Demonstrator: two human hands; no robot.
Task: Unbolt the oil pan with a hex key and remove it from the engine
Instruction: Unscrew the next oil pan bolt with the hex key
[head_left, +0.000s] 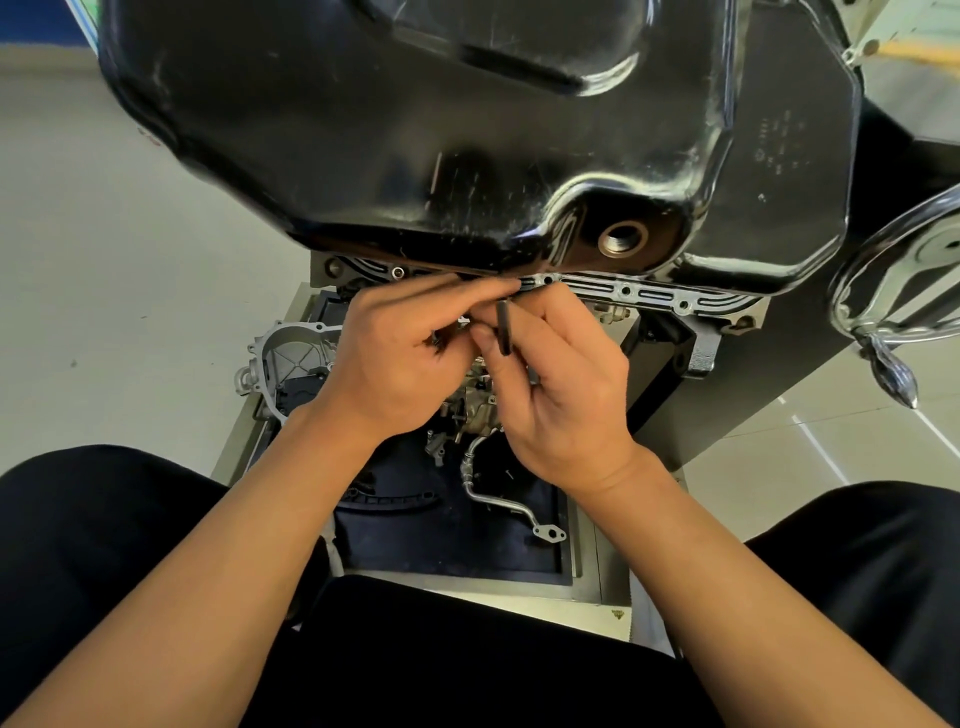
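The glossy black oil pan (415, 130) fills the top of the view, with an open threaded drain hole (622, 239) at its near right. Along its near edge runs the grey flange (639, 297) with bolt holes; one bolt head (397, 272) shows at the left. My right hand (561, 384) grips a black hex key (504, 327) just below the flange. My left hand (400, 358) reaches to the flange edge beside it, fingertips pinched together at the key's tip; what they hold is hidden.
Below the hands, a dark tray (452, 525) holds engine parts: a bent metal pipe (498, 499) and a silver housing cover (291, 353). A chrome hand wheel with handle (883, 322) stands at the right. My dark-clothed knees lie at the bottom corners.
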